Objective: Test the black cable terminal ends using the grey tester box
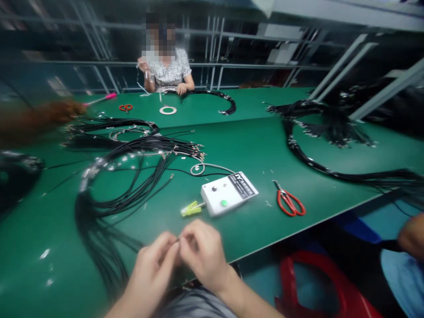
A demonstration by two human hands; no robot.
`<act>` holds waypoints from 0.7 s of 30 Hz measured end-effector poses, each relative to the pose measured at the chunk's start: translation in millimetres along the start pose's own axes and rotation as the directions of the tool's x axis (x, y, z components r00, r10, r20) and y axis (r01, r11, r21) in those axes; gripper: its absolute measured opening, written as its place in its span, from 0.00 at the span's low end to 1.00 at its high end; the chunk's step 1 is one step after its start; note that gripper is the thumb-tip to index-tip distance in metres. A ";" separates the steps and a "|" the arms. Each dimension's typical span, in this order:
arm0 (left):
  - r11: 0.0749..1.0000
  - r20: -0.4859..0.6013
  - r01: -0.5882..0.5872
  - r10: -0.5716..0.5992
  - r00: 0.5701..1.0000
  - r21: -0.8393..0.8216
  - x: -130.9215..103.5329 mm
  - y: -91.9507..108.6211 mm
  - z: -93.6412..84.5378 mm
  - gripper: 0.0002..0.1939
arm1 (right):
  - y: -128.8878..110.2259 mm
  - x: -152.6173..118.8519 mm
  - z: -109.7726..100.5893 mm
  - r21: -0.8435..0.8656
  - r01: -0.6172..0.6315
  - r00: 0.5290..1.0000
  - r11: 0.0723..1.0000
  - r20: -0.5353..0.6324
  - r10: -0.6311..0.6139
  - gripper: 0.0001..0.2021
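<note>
Tiny dark piece (178, 239), too blurry to ID, is up near the front edge of the green table (261, 232), pinched snugly by both left hand (153, 263) and right hand (203, 254). From there: yellow clip (191, 209) around 1 o'clock, white box (218, 193) nearer 2, red-handled scissors (285, 195) between 2 and 3, black cable bundle (82, 204) at 10.

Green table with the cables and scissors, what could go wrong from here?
The small item at the fingertips of the left hand and right hand is tiny and could slip free. The black cable bundle fans out close to the left wrist in this view, so strands might snag. The red-handled scissors lie toward the near edge and could perhaps get knocked off.
</note>
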State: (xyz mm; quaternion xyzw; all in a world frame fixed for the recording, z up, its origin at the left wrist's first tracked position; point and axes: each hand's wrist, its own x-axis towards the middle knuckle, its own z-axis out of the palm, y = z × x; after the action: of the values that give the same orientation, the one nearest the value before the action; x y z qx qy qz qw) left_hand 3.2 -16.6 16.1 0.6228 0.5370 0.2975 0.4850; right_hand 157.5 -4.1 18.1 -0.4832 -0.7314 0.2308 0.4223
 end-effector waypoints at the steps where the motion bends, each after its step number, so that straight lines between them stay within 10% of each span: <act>1: 1.000 -0.011 0.006 -0.006 1.000 -0.021 0.4 -1.1 0.4 0.14 | -2.9 -2.1 1.2 -0.004 -0.002 1.000 1.000 0.002 0.002 0.04; 6: 0.983 -0.053 0.078 -0.088 0.995 -0.165 0.8 4.7 -2.4 0.15 | 11.1 -15.4 -42.0 -0.085 0.122 0.992 0.989 -0.008 -0.123 0.06; 11: 0.965 -0.043 0.034 -0.047 0.998 -0.262 -3.9 14.9 -9.9 0.21 | 103.9 -23.6 -161.2 -0.361 -0.241 0.901 0.901 -0.428 0.069 0.08; 16: 0.969 -0.014 -0.019 0.016 1.000 -0.245 -5.1 12.8 -16.8 0.23 | 190.0 -32.3 -220.1 -0.715 -0.491 0.869 0.497 -0.362 0.336 0.13; 18: 0.962 -0.010 -0.004 0.001 1.000 -0.274 -5.9 12.3 -18.1 0.22 | 205.0 -31.0 -233.2 -0.655 -0.567 0.806 0.499 -0.318 0.499 0.13; 21: 0.931 0.006 0.042 -0.042 0.999 -0.363 -8.0 14.0 -18.7 0.22 | 213.9 -16.7 -254.2 -0.488 -0.778 0.592 0.395 -0.361 0.720 0.10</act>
State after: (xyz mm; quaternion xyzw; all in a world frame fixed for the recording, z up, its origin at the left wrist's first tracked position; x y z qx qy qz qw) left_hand -10.2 -18.3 36.8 0.5107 0.4865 0.3817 0.5973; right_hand 483.6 54.1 -11.6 -0.8761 -0.4467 0.1280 0.1286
